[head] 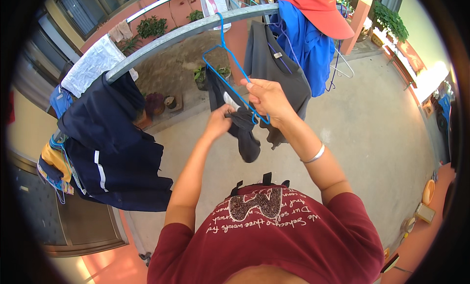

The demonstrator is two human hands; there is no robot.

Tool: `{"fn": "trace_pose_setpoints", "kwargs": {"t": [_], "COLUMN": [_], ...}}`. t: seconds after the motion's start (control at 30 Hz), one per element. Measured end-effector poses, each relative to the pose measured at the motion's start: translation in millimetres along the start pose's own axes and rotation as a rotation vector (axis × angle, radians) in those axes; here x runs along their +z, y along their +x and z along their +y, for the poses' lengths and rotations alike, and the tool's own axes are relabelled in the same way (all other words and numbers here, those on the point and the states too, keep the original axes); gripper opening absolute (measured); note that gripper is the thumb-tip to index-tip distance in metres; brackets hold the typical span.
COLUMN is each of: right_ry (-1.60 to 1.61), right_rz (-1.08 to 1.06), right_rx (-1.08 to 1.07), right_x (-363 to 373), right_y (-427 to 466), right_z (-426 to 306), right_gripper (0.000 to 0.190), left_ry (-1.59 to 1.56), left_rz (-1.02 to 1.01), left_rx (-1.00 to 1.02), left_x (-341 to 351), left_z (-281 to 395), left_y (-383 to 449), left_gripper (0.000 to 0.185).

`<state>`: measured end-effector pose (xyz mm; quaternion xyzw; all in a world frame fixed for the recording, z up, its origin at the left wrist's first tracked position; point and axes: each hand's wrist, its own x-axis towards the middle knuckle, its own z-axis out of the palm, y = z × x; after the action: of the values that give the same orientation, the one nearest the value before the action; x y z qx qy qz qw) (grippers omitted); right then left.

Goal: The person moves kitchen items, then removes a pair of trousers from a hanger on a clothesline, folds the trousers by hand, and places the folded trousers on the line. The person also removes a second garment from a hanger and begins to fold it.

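Note:
A blue plastic hanger hooks over the curved metal rail in front of me. My right hand grips its right side near the lower corner. From the hanger's left end hangs a dark garment with a pale patch, part of it bunched up. My left hand pinches the bunched cloth just below the hanger's bottom bar. The hanger's right end pokes out under my right hand, with no cloth visible over it.
The metal rail arches across. Navy clothing hangs at its left; a grey top, blue garment and red cap are at its right. Potted plants stand behind, above a concrete floor.

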<state>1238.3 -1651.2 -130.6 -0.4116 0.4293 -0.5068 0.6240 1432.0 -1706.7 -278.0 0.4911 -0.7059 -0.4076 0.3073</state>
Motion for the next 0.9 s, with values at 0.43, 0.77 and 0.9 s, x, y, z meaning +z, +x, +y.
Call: {"fn": "trace_pose_setpoints", "kwargs": {"t": [0.43,0.77,0.9], "right_ry": [0.257,0.189,0.171], "right_rz": [-0.013,-0.055,-0.063], "right_rx": [0.002,0.075,0.071], "right_x": [15.1,-0.4,-11.5], "right_y": [-0.4,-8.4,-6.3], "right_z": [16.0,-7.0,-6.0], "right_gripper": [0.031,0.031,0.031], "left_ry": [0.758,0.325,0.488], "left_rz": [-0.229,0.568,0.284], "left_rx": [0.638,-0.166,-0.194], "left_x": [45.1,-55.7,-77.6], "left_z": [52.1,-57.6,-52.5], "left_y": [-83.7,110.0,173.0], "left_gripper": [0.015,0.069,0.048]}}
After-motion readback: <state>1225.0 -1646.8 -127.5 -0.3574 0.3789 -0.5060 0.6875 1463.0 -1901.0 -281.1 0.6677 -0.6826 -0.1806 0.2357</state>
